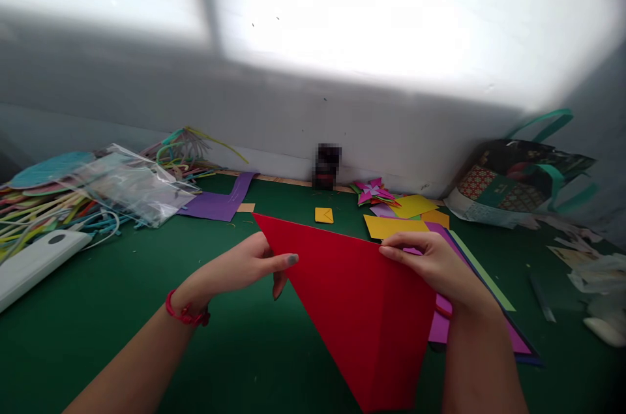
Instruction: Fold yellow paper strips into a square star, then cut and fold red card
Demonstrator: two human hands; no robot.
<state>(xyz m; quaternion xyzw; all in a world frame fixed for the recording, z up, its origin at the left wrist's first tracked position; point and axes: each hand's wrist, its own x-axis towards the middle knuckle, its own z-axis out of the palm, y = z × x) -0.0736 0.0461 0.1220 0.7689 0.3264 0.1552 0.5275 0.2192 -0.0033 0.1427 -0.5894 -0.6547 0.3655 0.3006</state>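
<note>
A large sheet of red paper [347, 296] is held up in front of me, above the green tabletop. My left hand [257, 264] grips its left side, thumb lying on the near face and the other fingers partly hidden behind. At the upper right edge, my right hand [425, 261] pinches the paper between thumb and fingers. A darker band runs down the sheet's right part; whether it is a fold I cannot tell. Beyond the paper lies a small yellow envelope-like piece [323, 215].
Coloured paper sheets [484, 270] lie under my right arm, with pink paper stars [374, 191] behind. A patterned bag [513, 186] stands at the back right. On the left are paper strips [29, 218], a clear plastic bag [141, 186], purple paper [215, 204] and a white device [44, 264].
</note>
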